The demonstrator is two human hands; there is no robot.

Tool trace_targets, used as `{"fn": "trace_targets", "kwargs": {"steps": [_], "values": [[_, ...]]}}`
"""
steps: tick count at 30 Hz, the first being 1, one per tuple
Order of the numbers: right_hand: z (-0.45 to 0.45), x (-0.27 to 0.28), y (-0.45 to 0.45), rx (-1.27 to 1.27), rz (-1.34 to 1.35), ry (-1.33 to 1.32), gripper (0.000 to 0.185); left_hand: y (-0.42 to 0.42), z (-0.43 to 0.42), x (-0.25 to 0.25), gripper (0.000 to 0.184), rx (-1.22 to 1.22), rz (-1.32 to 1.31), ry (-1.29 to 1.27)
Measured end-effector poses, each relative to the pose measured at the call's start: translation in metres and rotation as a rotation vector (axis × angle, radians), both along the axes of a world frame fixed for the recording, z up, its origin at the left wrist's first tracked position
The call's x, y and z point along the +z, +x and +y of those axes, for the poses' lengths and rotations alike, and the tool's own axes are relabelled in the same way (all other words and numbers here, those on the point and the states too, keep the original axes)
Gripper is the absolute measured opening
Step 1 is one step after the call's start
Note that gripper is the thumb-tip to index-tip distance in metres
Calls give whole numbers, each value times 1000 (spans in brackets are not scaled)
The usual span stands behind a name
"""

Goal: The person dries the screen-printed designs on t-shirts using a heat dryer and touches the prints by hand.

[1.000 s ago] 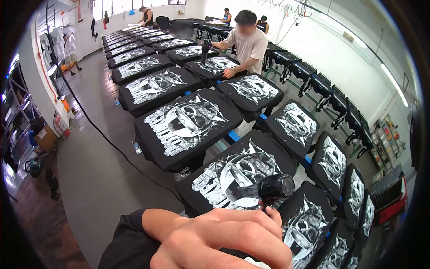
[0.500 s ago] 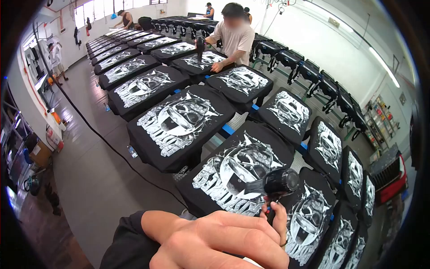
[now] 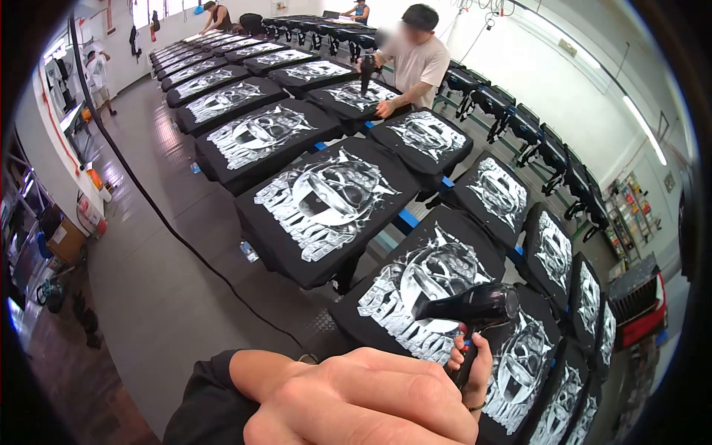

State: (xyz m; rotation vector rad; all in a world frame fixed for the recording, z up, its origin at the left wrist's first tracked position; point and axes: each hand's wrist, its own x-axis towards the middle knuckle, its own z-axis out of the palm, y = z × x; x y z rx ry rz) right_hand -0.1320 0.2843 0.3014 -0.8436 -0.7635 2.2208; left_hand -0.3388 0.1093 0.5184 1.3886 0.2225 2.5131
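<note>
My right hand (image 3: 475, 360) is wrapped round the handle of a black hair dryer (image 3: 475, 304). Its nozzle points left, above a black T-shirt (image 3: 348, 293) with a white and grey graphic print. The shirt lies flat on a board. Large and close to the camera, my left hand (image 3: 363, 404) crosses the bottom with its back up. Its fingers reach right, slightly bent, and look open; their tips are partly out of sight. No object shows in that hand.
More printed black shirts (image 3: 334, 196) lie on boards in rows. Across the table, a person in a light T-shirt (image 3: 415, 67) holds another dryer (image 3: 367, 70). Other people work farther back. A black cable (image 3: 159, 208) runs down the left; a fire extinguisher (image 3: 90, 215) stands there.
The view has shifted, so the shirts sit farther right. My dryer appears slightly farther right and lower, still in my right hand. The person opposite has turned their head and moved their dryer.
</note>
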Motion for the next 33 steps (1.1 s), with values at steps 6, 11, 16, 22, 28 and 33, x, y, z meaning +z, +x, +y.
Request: {"fn": "trace_targets", "kwargs": {"steps": [6, 11, 16, 22, 28, 33], "values": [[-19, 2, -22, 4, 110, -57, 37, -23, -31, 1, 53, -17, 10, 26], [-35, 7, -37, -13, 5, 54, 37, -27, -50, 4, 53, -43, 51, 74], [-44, 11, -40, -66, -59, 149, 36, -26, -62, 3, 53, -79, 73, 91], [-45, 13, -33, -29, 76, 84, 35, -24, -67, 2, 53, -111, 84, 95], [-43, 10, -36, -68, -15, 126, 33, -17, -57, -4, 53, -147, 72, 73], [-21, 4, -30, 37, -77, 145, 39, 0, -37, -6, 53, -128, 75, 57]]}}
